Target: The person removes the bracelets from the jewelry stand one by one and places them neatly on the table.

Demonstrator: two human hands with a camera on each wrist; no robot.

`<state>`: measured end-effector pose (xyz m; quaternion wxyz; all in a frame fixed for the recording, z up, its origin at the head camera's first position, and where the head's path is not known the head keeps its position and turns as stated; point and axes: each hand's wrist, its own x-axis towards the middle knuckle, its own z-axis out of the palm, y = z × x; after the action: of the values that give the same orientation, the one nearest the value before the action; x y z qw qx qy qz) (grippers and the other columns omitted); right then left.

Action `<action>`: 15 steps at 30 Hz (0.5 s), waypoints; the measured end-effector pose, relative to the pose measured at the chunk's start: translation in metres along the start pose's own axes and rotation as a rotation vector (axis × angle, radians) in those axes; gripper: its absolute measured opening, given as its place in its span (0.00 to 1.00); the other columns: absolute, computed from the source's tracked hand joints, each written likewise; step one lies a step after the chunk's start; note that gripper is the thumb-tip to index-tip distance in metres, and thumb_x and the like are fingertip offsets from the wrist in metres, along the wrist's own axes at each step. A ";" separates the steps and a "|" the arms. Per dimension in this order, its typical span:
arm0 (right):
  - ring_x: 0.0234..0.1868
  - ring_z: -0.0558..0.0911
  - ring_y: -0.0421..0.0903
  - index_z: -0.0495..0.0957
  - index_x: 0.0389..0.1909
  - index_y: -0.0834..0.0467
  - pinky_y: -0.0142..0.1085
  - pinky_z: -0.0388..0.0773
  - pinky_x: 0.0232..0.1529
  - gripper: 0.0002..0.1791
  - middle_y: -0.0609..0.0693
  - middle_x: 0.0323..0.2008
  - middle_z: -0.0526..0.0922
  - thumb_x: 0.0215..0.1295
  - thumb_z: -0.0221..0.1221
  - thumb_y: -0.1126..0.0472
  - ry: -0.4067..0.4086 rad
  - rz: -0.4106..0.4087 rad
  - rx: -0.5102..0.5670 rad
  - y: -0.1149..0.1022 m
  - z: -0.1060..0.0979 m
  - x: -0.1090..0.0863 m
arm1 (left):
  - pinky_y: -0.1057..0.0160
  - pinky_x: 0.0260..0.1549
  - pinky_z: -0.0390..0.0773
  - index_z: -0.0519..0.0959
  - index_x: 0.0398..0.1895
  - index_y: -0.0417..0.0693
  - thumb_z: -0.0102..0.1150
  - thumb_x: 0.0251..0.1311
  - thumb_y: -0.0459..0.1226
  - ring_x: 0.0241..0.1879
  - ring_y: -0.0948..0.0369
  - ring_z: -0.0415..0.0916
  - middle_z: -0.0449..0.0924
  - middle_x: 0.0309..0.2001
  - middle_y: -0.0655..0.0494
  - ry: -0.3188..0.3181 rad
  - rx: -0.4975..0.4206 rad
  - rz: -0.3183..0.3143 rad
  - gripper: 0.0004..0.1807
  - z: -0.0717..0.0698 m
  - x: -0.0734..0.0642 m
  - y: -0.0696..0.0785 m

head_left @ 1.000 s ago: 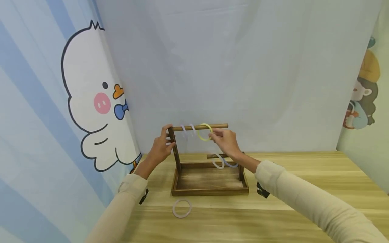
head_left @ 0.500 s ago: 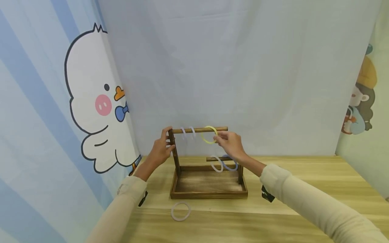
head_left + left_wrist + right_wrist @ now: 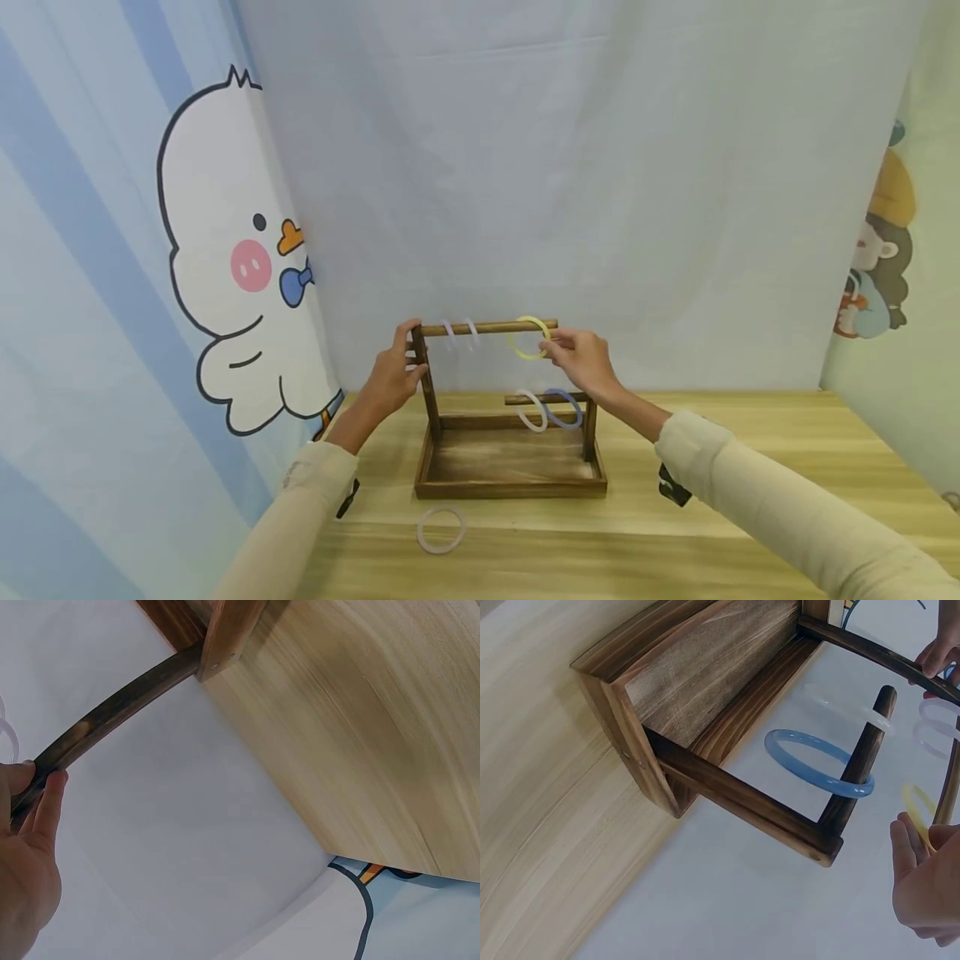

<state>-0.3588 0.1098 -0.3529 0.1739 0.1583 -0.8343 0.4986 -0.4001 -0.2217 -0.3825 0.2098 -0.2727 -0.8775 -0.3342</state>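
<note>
My left hand point(image 3: 393, 379) grips the top of the tall post point(image 3: 112, 720) of a dark wooden stand, thumb and fingers on opposite sides. My right hand point(image 3: 587, 364) pinches a yellow ring point(image 3: 529, 358) by its right side. That ring encircles the upper bar point(image 3: 495, 327) near the bar's free right end. Further left on the same bar hang two pale purple rings point(image 3: 472, 332). On the short lower bar point(image 3: 862, 750) hang a blue ring point(image 3: 810, 776) and a whitish translucent ring point(image 3: 542, 427).
The stand's shallow tray base point(image 3: 510, 491) rests on the wood-grain table point(image 3: 675, 550). In front of it lies a pale pinkish ring point(image 3: 420, 540) flat on the table. A grey cloth backdrop point(image 3: 570, 167) hangs behind, and a curtain with a cartoon bird point(image 3: 217, 183) stands at the left.
My right hand has moved right, sliding the yellow ring along the upper bar toward its free end. The left hand stays on the post. The head view has shifted slightly.
</note>
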 end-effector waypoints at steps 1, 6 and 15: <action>0.44 0.90 0.58 0.81 0.59 0.70 0.40 0.89 0.46 0.17 0.65 0.46 0.88 0.76 0.61 0.64 0.003 0.003 -0.003 0.001 -0.002 0.000 | 0.48 0.47 0.89 0.52 0.78 0.46 0.62 0.66 0.21 0.49 0.38 0.85 0.79 0.56 0.29 -0.002 -0.004 0.002 0.43 0.000 0.000 0.000; 0.45 0.90 0.59 0.80 0.59 0.71 0.41 0.89 0.48 0.18 0.66 0.47 0.88 0.75 0.62 0.65 0.016 0.017 0.014 0.004 -0.006 0.000 | 0.48 0.48 0.88 0.51 0.78 0.46 0.61 0.67 0.21 0.50 0.38 0.85 0.78 0.57 0.28 -0.015 -0.013 0.007 0.42 -0.001 0.001 0.001; 0.47 0.89 0.61 0.81 0.57 0.72 0.44 0.89 0.48 0.16 0.66 0.47 0.88 0.75 0.62 0.65 0.031 0.014 0.012 0.008 -0.010 -0.003 | 0.46 0.46 0.89 0.51 0.77 0.45 0.62 0.67 0.21 0.49 0.38 0.86 0.79 0.56 0.29 -0.002 0.008 0.011 0.42 -0.002 -0.002 0.000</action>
<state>-0.3589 0.1227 -0.3562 0.1821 0.1459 -0.8295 0.5074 -0.3982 -0.2241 -0.3825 0.2120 -0.2769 -0.8775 -0.3292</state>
